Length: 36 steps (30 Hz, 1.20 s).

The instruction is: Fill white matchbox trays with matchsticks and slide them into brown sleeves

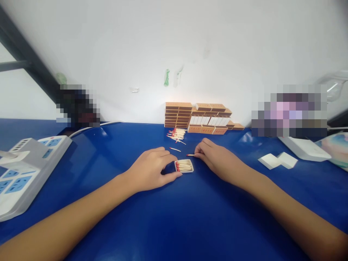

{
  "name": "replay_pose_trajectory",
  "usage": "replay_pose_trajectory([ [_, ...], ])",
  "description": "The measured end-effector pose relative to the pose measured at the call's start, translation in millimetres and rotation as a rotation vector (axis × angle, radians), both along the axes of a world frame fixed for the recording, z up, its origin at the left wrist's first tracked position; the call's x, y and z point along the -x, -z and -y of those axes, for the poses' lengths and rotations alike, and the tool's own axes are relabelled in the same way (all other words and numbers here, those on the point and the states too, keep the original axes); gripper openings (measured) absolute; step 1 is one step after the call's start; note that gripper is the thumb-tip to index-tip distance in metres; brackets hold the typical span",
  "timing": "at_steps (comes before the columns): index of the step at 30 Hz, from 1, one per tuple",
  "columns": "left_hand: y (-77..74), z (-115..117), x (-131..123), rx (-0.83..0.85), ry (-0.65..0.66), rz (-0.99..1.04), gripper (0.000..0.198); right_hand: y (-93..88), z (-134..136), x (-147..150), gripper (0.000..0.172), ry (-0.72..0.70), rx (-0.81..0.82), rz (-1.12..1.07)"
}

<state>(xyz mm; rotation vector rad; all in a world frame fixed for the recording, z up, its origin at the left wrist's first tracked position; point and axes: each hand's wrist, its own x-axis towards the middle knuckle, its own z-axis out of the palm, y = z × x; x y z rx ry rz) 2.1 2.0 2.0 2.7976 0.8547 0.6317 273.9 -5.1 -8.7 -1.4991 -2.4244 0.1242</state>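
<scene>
My left hand (pixel 152 168) grips the left end of a small white matchbox tray (pixel 193 168), thumb at its near side and fingers at its far side. Inside lie several red-tipped matches (pixel 185 166), heads toward the left. Just right of the tray, my right hand (pixel 214 156) pinches a single match (pixel 190 155), its red head pointing left. Beyond the tray a loose match (pixel 175 149) rests on the blue table (pixel 168 224). Behind that is a loose pile of matches (pixel 176 135), most heads facing left.
Stacked brown matchboxes (pixel 178 115) stand against the white wall (pixel 152 47), with more matchboxes (pixel 209 121) to their right. At the left is a large power strip (pixel 32 174). Folded white card pieces (pixel 277 160) and a white box (pixel 308 149) lie at the right.
</scene>
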Motion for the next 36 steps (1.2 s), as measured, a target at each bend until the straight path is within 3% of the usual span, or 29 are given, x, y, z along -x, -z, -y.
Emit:
replay_pose_trajectory([
  [36, 0.3, -0.3, -0.2, -0.018, -0.036, 0.003, 0.03, -20.2, 21.4, 18.6, 0.014, -0.074, -0.044, -0.056],
])
